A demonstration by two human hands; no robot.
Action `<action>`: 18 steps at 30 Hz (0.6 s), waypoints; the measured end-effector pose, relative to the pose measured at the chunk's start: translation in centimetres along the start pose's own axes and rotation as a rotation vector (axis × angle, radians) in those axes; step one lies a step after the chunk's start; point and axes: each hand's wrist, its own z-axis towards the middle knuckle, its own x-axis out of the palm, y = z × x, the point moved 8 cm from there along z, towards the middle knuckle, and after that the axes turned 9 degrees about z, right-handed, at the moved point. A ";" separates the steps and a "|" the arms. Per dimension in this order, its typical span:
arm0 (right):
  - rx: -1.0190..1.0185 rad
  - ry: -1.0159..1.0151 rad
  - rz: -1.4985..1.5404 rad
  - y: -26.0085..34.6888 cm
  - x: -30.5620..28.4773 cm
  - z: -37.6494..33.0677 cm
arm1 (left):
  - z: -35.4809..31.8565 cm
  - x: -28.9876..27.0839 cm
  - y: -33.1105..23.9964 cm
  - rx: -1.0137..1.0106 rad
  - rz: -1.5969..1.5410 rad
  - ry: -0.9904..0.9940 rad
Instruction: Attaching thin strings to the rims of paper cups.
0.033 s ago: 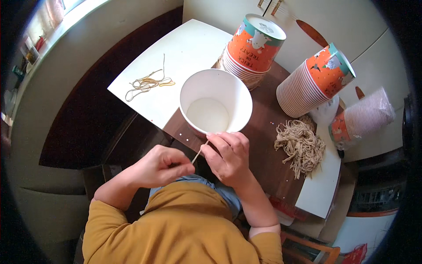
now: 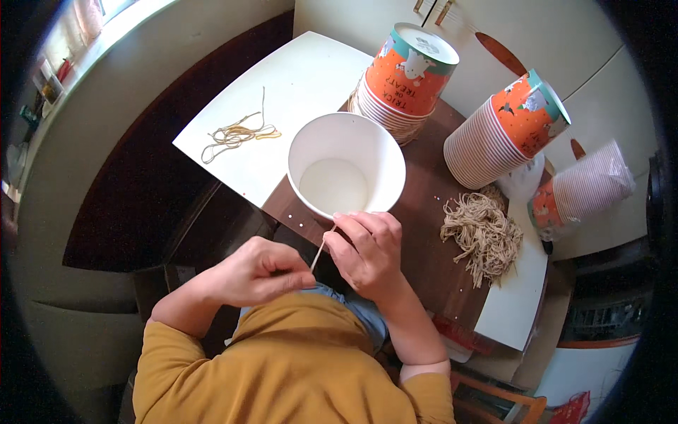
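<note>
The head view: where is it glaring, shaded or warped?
Head view: the window washes out nearly white; inside the paper bucket, the right wall is brighter than the left; the windowsill looks bent; the corners go black.

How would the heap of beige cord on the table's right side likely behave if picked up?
The heap of cord would probably be floppy, since its strands lie in loose bends. Pulling one strand may drag others, as they overlap and cross.
</note>
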 end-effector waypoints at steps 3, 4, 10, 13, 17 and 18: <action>-0.008 -0.034 -0.024 0.0 -0.3 0.3 | 0.4 0.9 -2.9 0.167 0.050 0.108; 0.006 -0.052 -0.025 -0.5 -0.5 0.1 | 0.6 0.8 -4.1 0.254 -0.008 0.097; -0.015 -0.065 0.038 -2.1 -3.2 -0.9 | 1.3 1.1 -5.4 0.277 -0.115 0.204; -0.009 0.014 0.120 -3.1 -4.8 -1.2 | 1.9 1.5 -4.8 0.192 -0.151 0.208; 0.242 0.070 0.299 -6.6 -7.0 -2.5 | 3.1 1.9 -5.0 0.138 -0.125 0.245; 0.249 0.074 0.285 -6.7 -7.7 -2.8 | 3.3 1.9 -5.6 0.163 -0.093 0.260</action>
